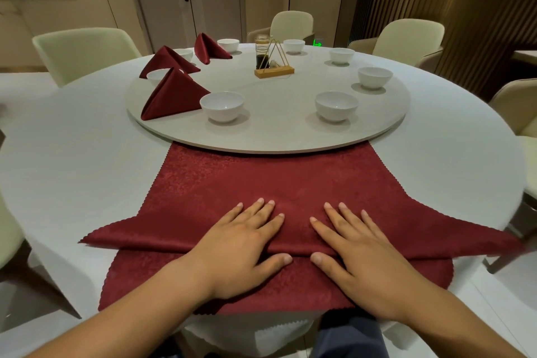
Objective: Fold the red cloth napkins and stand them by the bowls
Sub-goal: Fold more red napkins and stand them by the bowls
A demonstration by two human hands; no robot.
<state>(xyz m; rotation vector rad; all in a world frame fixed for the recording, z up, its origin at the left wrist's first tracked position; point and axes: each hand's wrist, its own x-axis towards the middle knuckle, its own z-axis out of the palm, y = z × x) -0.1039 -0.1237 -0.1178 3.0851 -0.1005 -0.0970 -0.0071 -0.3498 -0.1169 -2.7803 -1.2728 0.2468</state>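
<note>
Left fingers [255,211]: straight, slightly spread, lying flat on the red cloth, with the thumb stretched inward across the fold
Right fingers [337,216]: the same, straight and a little fanned, thumb tip close to the left thumb tip but apart from it
Left hand [241,244]: palm down, pressing the folded edge left of the middle
Right hand [357,250]: palm down just beside it, pressing the same edge right of the middle
Red napkin [261,177]: spread flat on the near part of the worktop, its near side turned up into a long straight fold under both palms; pointed tips reach out left and right, and its far edge runs under the turntable rim
Lower red layer [261,288]: lies beneath the fold and reaches the worktop's near edge (same cloth or another, I cannot tell)
Worktop [72,168]: round, covered in white
Turntable [276,139]: pale round disc in the middle of the worktop
Folded napkins [174,96]: three red peaks standing upright on the turntable's left part, each just beside a bowl
Bowls [336,106]: eight small white ones ringed round the turntable
Wooden stand [274,70]: at the centre, holding a gold wire triangle, a glass bottle [261,52] behind it
Chairs [84,49]: pale, set round the far side
</note>
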